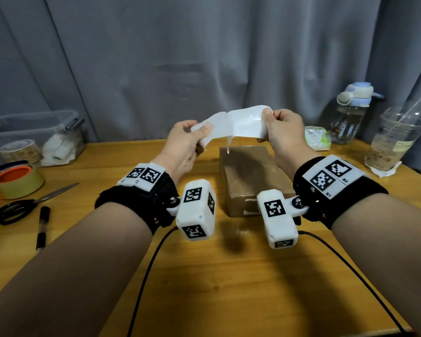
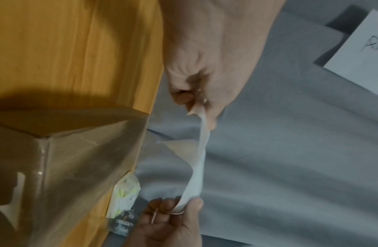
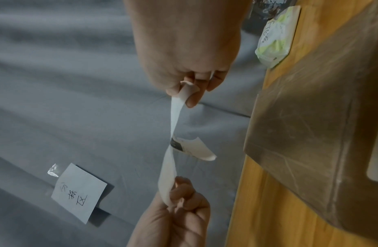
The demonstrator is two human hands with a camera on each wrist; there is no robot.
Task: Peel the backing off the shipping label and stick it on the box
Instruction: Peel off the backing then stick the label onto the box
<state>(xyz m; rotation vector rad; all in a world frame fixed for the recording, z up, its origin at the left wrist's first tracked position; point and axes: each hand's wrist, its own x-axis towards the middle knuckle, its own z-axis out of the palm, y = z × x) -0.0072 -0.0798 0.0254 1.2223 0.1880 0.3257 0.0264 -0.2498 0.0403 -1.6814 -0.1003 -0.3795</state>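
Observation:
A white shipping label (image 1: pixel 238 125) is stretched between both hands, held in the air over the far end of a brown, tape-wrapped cardboard box (image 1: pixel 250 176) on the wooden table (image 1: pixel 204 283). My left hand (image 1: pixel 202 132) pinches its left end and my right hand (image 1: pixel 269 117) pinches its right end. In the right wrist view the label (image 3: pixel 174 117) is seen edge-on, and a small printed flap (image 3: pixel 196 149) curls away from its middle toward the box (image 3: pixel 310 117). The left wrist view shows the same strip (image 2: pixel 199 167) running from my left hand (image 2: pixel 194 98) to my right hand (image 2: pixel 179 207).
A clear plastic bin (image 1: pixel 34 132), tape rolls (image 1: pixel 17 181), scissors (image 1: pixel 22 205) and a pen (image 1: pixel 43 227) lie at the left. A tissue pack (image 1: pixel 317 138), water bottle (image 1: pixel 353 113) and plastic cup (image 1: pixel 396 139) stand at the right. A handwritten note (image 3: pixel 78 192) hangs on the grey curtain.

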